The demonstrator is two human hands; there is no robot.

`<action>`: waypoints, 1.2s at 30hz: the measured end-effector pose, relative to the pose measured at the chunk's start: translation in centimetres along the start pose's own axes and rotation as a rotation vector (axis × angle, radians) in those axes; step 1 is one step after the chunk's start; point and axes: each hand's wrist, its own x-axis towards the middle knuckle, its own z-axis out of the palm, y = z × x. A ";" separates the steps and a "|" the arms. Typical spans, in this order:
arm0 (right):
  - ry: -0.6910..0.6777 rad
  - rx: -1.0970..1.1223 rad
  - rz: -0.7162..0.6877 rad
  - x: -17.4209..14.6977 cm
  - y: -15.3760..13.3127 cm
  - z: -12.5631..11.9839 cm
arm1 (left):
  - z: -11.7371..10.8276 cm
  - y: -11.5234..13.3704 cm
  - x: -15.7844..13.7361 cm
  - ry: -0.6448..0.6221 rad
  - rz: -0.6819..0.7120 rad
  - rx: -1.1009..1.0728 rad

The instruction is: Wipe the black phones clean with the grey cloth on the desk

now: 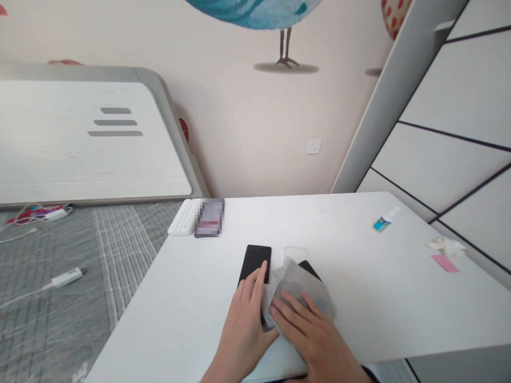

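Hands together on tabletop [359, 298]: right hand [307, 332] flat on grey cloth [299, 287] (phone beneath); left hand [243, 319] fingertips touching black phone [255, 260] beside cloth.

A cream wall [247, 122] painted with a blue bird mural [259, 13] backs a white rectangular table [399, 298], a grey-checked bed [80, 255] with white headboard [88, 143], and a white panelled wardrobe [459, 117].

From my remote seat, the grey cloth [303, 290] under my right hand [315, 335] hides most of a dark device [309, 268], the phone [209, 217] at eleven o'clock is blurred out, and both wrists run off the bottom edge.
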 end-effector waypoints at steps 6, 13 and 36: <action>0.057 -0.120 0.219 0.9 0.8 0.3 | 0.0 -0.1 0.0 -0.018 -0.064 -0.013; -0.011 -0.045 0.018 1.3 -0.1 1.0 | 0.1 -0.4 -0.1 0.007 -0.005 0.036; 0.047 -0.082 0.135 2.0 0.2 0.9 | 0.0 -0.6 0.0 0.035 0.023 0.049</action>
